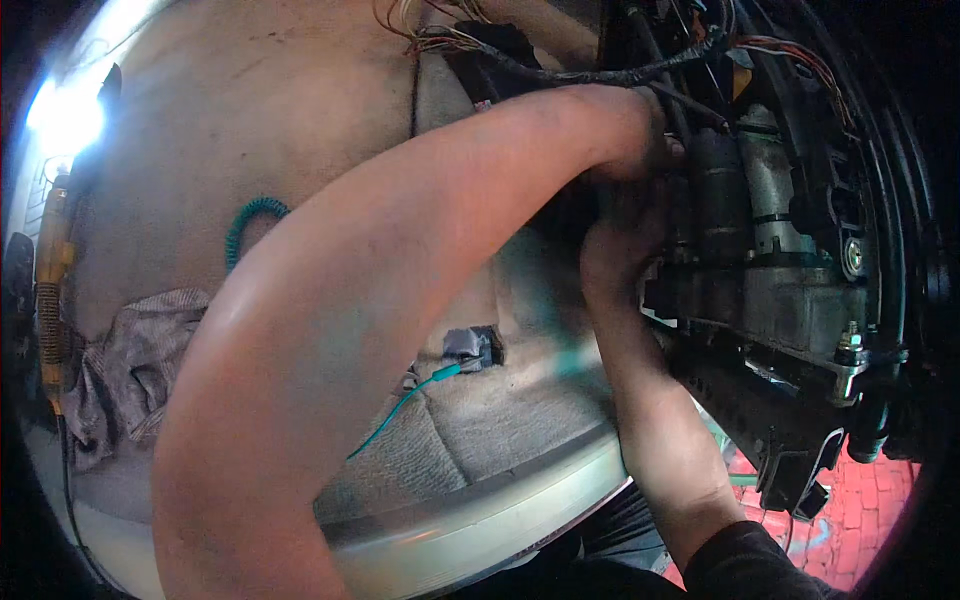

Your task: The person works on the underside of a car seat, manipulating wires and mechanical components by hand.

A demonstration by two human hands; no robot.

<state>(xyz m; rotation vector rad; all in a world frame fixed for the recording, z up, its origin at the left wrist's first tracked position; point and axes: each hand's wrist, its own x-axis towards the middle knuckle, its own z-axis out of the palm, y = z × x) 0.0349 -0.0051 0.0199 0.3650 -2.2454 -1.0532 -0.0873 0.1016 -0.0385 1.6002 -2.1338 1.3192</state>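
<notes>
My left arm arches from the lower left up to a dark mechanical assembly (720,200) on the right. At its end my left hand (635,135) is bent in against the side of the assembly, just below a black-wrapped wiring harness (600,76). Rising from the lower right, my right arm puts my right hand (622,235) in deep shadow beneath the left one, close to the same side. The fingers of both hands are hidden or lost in the dark, so what they hold is unclear. Beside them stand a dark cylinder (718,190) and a silver-grey cylinder (768,185).
Beige carpet (300,90) covers the floor, with a pale sill (500,510) in front. A teal lead (400,405) runs to a grey piece (468,345) in a carpet cutout. At left are a crumpled grey rag (140,350), a teal coiled cord (250,220) and a yellow-handled lamp (52,250).
</notes>
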